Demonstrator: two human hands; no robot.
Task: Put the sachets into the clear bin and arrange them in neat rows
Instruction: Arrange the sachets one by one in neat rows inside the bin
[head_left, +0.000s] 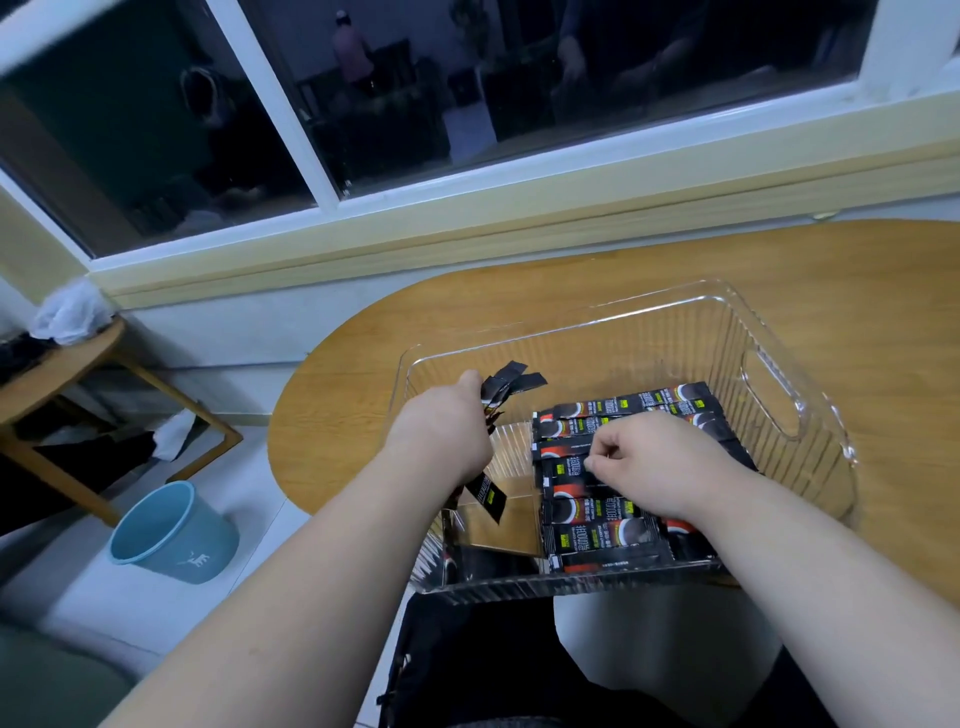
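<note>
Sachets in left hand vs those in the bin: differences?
Held sachets fan out at angles in the left hand; laid sachets lie flat, side by side. Held sachets hang over the clear bin's bare left part; laid sachets cover its right. Both: black printed sticks.

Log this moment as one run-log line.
left hand: grips sachet bunch | right hand: pinches laid sachet in row | clear bin: sachets rowed on its right side
</note>
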